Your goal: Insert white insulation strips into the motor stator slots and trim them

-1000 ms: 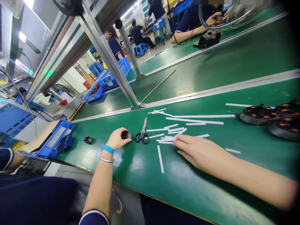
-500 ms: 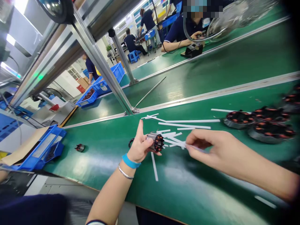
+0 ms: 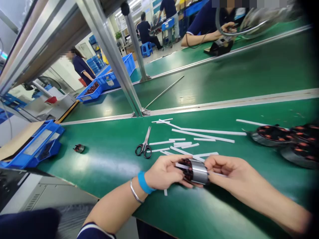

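Observation:
My left hand [image 3: 165, 172] is wrapped round a motor stator [image 3: 199, 171], a silvery cylinder with dark, copper-wound ends, held on its side above the bench. A short piece of white strip shows at the stator's left end. My right hand [image 3: 229, 169] is closed in a pinch at the right end, with a thin white strip [image 3: 220, 174] between thumb and fingers. Whether that strip's tip is inside the stator is hidden. Just behind the hands lie loose white strips [image 3: 203, 132] and black-handled scissors [image 3: 144, 146].
Several larger wound stators [image 3: 271, 135] sit at the right. One small stator [image 3: 79, 148] lies at left, near blue bins [image 3: 37, 146]. A metal post [image 3: 117, 66] rises from the bench's back rail. Across the belt, a co-worker's arm [image 3: 201, 39] rests beside a black device [image 3: 219, 47].
The stator has moved right and turned, its wound end now facing left. My right hand has come up against its other end. The scissors, earlier mostly hidden behind my left hand, are in full view.

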### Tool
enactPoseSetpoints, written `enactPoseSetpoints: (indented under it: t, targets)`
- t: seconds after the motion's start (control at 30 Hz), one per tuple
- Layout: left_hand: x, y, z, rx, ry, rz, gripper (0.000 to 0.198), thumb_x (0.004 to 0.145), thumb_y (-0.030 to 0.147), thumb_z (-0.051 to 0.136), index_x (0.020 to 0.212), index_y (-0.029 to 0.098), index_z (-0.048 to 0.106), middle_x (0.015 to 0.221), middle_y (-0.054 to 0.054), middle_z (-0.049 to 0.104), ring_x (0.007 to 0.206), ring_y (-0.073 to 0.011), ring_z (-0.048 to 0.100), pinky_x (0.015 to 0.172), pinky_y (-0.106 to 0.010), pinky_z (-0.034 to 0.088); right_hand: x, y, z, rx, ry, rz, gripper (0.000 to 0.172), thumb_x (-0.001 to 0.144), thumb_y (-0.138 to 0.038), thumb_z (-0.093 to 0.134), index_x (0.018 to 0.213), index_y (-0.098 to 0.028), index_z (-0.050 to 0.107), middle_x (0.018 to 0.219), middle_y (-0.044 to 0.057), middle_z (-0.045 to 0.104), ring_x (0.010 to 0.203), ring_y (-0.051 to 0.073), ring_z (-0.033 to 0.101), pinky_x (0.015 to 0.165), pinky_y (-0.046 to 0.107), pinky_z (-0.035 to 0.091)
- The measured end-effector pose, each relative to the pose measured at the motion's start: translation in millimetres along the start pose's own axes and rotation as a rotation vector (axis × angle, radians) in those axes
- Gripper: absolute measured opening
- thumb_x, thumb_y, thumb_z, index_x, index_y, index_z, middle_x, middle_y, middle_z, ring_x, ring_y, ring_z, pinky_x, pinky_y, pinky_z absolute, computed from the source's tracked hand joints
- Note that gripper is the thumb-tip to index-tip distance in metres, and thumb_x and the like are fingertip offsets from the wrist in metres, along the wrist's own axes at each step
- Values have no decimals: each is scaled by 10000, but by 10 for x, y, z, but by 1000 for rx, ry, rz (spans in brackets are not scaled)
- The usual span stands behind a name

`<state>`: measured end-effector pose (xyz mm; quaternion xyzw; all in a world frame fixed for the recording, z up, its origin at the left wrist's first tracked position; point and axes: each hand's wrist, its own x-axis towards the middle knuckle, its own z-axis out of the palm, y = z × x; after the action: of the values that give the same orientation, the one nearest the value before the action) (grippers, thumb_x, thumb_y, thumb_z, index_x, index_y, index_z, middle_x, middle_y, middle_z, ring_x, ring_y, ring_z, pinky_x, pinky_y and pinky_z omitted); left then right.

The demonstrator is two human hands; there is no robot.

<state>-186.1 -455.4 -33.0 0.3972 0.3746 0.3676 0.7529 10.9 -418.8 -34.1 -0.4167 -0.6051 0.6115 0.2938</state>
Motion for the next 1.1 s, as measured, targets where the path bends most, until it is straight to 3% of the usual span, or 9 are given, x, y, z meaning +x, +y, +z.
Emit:
enactPoseSetpoints:
  t: [0.1,0.23,0.33,0.47,0.7,0.83,0.93,1.03,1.1]
  targets:
    - [-4,-53,12,69,98,7,685,670,306,763,1301,131,564,947,-95,653,697,-143,681,653,-256,559,13,1,11,75,-18,123,283,524,-376,791,566,-180,592,549,0,585,521,130,516,513,228,420]
    - [-25,-64,68,244,203,37,452,767,187,626,1204,73,632,663,-15,609,505,-65,568,540,-196,501,25,40,65,97,-39,209,288,435,-358,839,550,-193,633,555,14,603,532,146,543,518,221,446]
    - [-51,-42,96,368,257,89,349,765,138,589,1089,50,685,497,43,497,403,-34,443,435,-152,393,30,148,83,22,-7,101,263,442,-381,833,555,-211,667,654,46,635,620,187,596,567,235,490]
    - [-54,-45,79,414,288,152,288,730,184,639,981,62,711,452,61,455,385,-24,377,384,-140,300,34,295,37,-104,11,-94,235,549,-422,789,536,-226,660,791,71,642,745,219,622,636,248,516]
    - [-44,-78,104,288,286,163,268,638,133,669,896,73,710,503,58,481,431,-10,381,418,-130,316,-12,188,40,-186,6,-153,387,657,-475,733,488,-208,509,739,70,645,685,199,614,601,256,500]
    - [-66,-92,90,232,277,137,256,613,134,699,863,76,697,566,32,547,443,-8,404,435,-137,332,-6,22,77,-176,-3,-135,495,625,-547,740,451,-199,435,670,67,639,605,176,599,547,247,493]
    - [-41,-21,-39,103,295,194,244,602,164,732,830,91,681,670,-21,630,545,-68,548,536,-195,459,27,-58,13,-207,22,-153,464,640,-635,699,519,-202,580,711,92,679,634,198,644,550,255,521]
    - [36,157,-198,-14,390,389,282,607,176,755,876,132,682,868,-56,682,757,-145,642,710,-297,538,41,-6,-35,-428,101,-376,339,753,-555,648,791,-223,706,805,77,710,713,196,677,648,263,557]
    - [27,301,-278,24,487,525,301,668,183,742,963,171,684,1061,-69,668,945,-181,637,855,-350,522,54,105,47,-631,16,-617,231,833,-438,591,921,-259,708,932,60,716,809,194,686,727,279,566]
